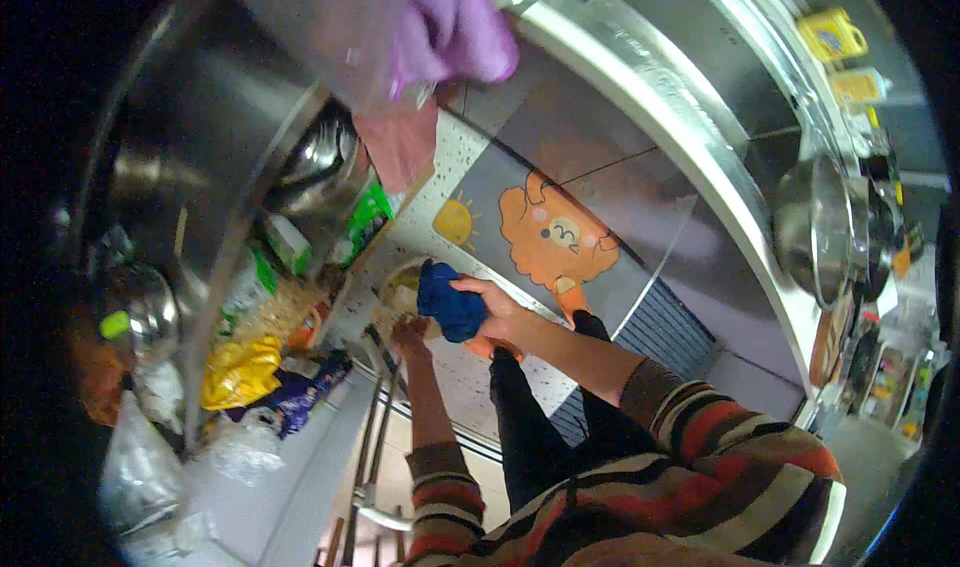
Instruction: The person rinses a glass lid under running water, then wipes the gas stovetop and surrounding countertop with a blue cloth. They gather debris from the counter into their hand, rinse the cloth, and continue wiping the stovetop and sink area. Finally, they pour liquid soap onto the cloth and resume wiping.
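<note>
My right hand (491,308) is closed on a dark blue cloth-like item (450,301), held low over the speckled mat or floor strip. Just left of it, my left hand (411,334) reaches down to a pale rounded container (397,286), whose contents look light and lumpy. The blue item partly covers that container. Whether my left fingers grip anything is too small and blurred to tell.
A cartoon floor mat (559,229) lies beyond my orange slippers. At left, a shelf holds a yellow plastic bag (240,372), green packets and metal bowls. A purple cloth (465,27) hangs above. To the right runs a counter bearing a steel pan (814,229) and bottles.
</note>
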Motion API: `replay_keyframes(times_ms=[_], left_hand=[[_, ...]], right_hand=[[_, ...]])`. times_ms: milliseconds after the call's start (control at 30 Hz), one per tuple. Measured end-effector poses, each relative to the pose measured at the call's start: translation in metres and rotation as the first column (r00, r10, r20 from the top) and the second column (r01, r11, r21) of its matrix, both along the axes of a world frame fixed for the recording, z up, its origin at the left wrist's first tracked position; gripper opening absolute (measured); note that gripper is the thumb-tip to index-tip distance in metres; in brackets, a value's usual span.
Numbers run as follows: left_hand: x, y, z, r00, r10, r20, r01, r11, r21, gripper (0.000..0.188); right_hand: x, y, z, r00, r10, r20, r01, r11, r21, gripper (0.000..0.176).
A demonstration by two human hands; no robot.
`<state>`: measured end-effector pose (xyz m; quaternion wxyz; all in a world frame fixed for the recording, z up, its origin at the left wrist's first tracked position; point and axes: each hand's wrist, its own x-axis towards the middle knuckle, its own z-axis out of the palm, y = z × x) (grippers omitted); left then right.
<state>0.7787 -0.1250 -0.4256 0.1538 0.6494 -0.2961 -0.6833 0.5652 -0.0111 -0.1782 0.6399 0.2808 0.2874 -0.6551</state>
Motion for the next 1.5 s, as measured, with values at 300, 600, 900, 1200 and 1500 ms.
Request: replay_keyframes(times_ms=[300, 600, 900, 1200, 1500], left_hand=[[-0.245, 0.068, 0.362, 0.666, -0.437, -0.604, 0.449, 0.882, -0.144, 0.038], [-0.536, 0.144, 0.488, 0.29, -0.853, -0.435, 0.763, 0.48, -0.433, 0.047], [-0.688, 0.194, 0.431, 0.204, -0.979, 0.004, 0.701, 0.143, -0.699, 0.057], [-0.697, 0.172, 0.443, 0.011, -0.976, 0.217, 0.512, -0.181, -0.84, 0.03], [-0.707, 0.152, 0.471, -0.22, -0.769, 0.6, 0.515, -0.614, -0.599, 0.045]], right_hand=[[-0.196, 0.128, 0.223, 0.708, -0.616, -0.344, 0.514, 0.785, -0.346, 0.052], [-0.459, 0.224, 0.24, 0.003, 0.246, -0.969, 0.648, 0.738, 0.189, 0.021], [-0.516, 0.245, 0.229, 0.327, -0.172, -0.929, 0.559, 0.828, 0.044, 0.016], [-0.494, 0.278, 0.243, 0.337, 0.012, -0.941, 0.642, 0.729, 0.239, 0.036], [-0.492, 0.286, 0.212, 0.149, 0.481, -0.864, 0.696, 0.57, 0.437, 0.014]])
